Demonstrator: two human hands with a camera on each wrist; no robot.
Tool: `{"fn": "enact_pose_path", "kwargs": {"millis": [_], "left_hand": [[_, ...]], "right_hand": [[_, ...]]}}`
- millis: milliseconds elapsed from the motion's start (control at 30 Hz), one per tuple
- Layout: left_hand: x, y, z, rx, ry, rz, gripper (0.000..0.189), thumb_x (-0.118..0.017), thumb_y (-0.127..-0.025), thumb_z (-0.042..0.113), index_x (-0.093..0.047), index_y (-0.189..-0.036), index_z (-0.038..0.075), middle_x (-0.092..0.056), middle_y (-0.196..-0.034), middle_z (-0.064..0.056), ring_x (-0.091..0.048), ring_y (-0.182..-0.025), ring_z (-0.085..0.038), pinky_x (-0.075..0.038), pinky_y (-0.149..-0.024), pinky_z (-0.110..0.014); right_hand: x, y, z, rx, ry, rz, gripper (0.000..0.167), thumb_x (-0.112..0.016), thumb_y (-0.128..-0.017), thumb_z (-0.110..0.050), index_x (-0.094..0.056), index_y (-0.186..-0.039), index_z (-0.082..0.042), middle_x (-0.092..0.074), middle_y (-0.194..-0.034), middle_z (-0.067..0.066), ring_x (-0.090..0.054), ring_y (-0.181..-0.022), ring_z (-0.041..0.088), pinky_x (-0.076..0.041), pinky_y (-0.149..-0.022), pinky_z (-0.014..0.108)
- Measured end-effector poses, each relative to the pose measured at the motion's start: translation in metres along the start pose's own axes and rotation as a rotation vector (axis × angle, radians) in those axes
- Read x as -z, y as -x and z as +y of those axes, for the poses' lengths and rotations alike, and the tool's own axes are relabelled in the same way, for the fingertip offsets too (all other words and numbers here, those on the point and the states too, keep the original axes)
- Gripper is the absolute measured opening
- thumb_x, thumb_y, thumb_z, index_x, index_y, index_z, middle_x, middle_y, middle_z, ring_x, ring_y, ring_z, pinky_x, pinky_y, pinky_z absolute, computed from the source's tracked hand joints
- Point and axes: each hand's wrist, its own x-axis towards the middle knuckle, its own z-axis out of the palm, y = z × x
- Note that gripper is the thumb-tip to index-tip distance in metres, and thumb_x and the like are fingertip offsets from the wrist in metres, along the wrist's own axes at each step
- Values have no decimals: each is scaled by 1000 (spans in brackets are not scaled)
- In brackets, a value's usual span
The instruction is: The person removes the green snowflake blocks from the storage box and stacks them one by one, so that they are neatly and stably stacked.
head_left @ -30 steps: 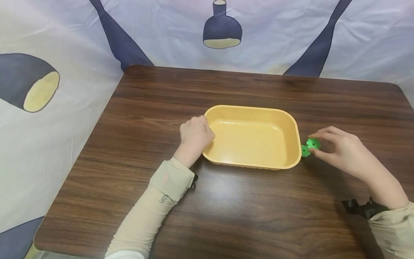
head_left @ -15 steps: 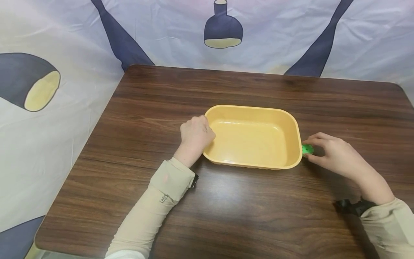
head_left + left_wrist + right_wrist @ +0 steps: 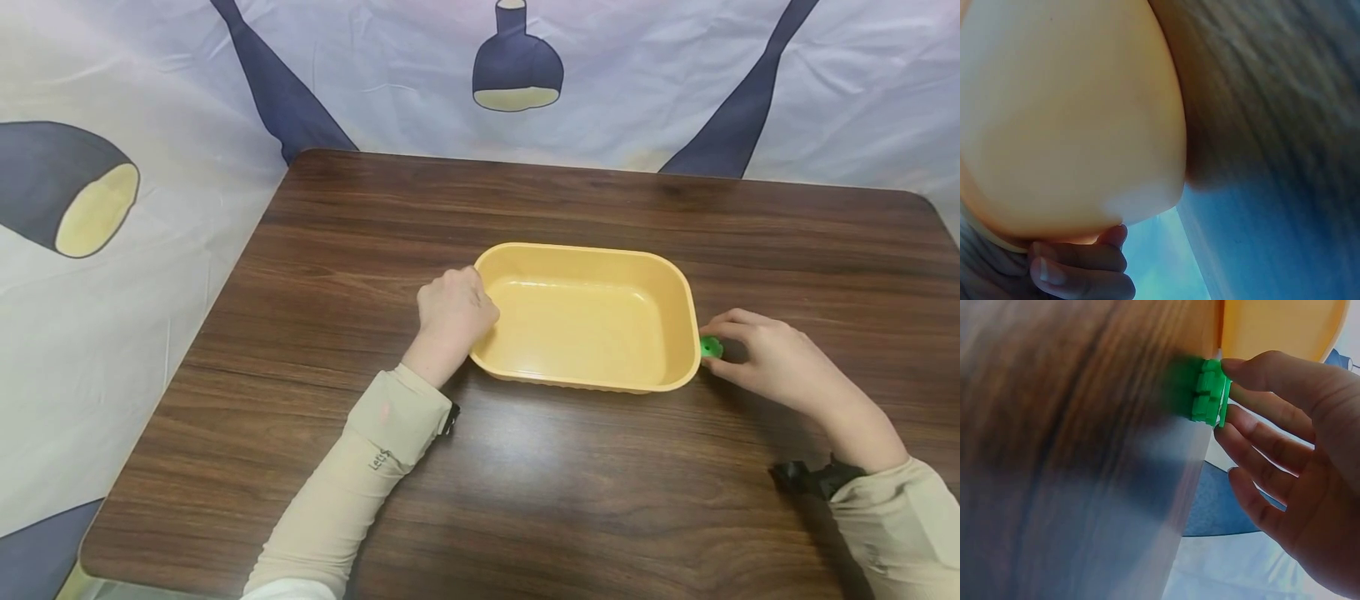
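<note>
My left hand (image 3: 456, 315) grips the left end of a yellow plastic basin (image 3: 585, 387) at its rim. In the left wrist view, its curled fingers (image 3: 1082, 269) show at the basin's edge. Beside the basin's right end, my right hand (image 3: 780, 362) pinches a green notched disc (image 3: 710, 347) between thumb and fingers. The right wrist view shows a small green stack of notched discs (image 3: 1209, 394) on the table, with the thumb and fingers at the top disc. The basin's rim partly hides the stack in the head view.
The dark wood-grain table (image 3: 525, 500) carries the basin near its middle. Behind it hangs a pale cloth backdrop (image 3: 412, 75) printed with dark lamp shapes. A black strap (image 3: 817, 479) sits on the right wrist.
My right hand has moved left, bringing its green disc over the green piece beside the basin. During the last half second it has shifted only slightly. The left hand and basin have stayed put.
</note>
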Motion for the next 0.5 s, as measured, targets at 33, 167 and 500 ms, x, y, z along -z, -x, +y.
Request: {"fn": "enact_pose_path", "kwargs": {"millis": [33, 167, 500], "left_hand": [[0, 0, 0, -1, -1, 2, 12, -51, -72, 13, -50, -60, 14, -60, -68, -6, -62, -67, -27, -48, -60, -41], [0, 1, 0, -2, 1, 5, 10, -51, -71, 13, -51, -61, 14, -61, -69, -6, -63, -68, -28, -48, -60, -42], [0, 1, -1, 0, 6, 9, 7, -51, -72, 13, -53, -65, 13, -62, -71, -7, -64, -72, -30, -48, -62, -42]], "right_hand": [[0, 0, 0, 3, 0, 3, 29, -76, -73, -15, -68, -100, -9, -62, -101, 4, -63, -84, 26, -48, -65, 49], [0, 1, -2, 13, 3, 7, 30, -76, -72, -14, -68, -101, -9, -62, -102, 4, -63, -87, 27, -48, -66, 50], [-1, 3, -4, 45, 3, 21, 34, -76, -70, -11, -67, -102, -7, -61, -105, 7, -61, -93, 30, -47, -70, 52]]}}
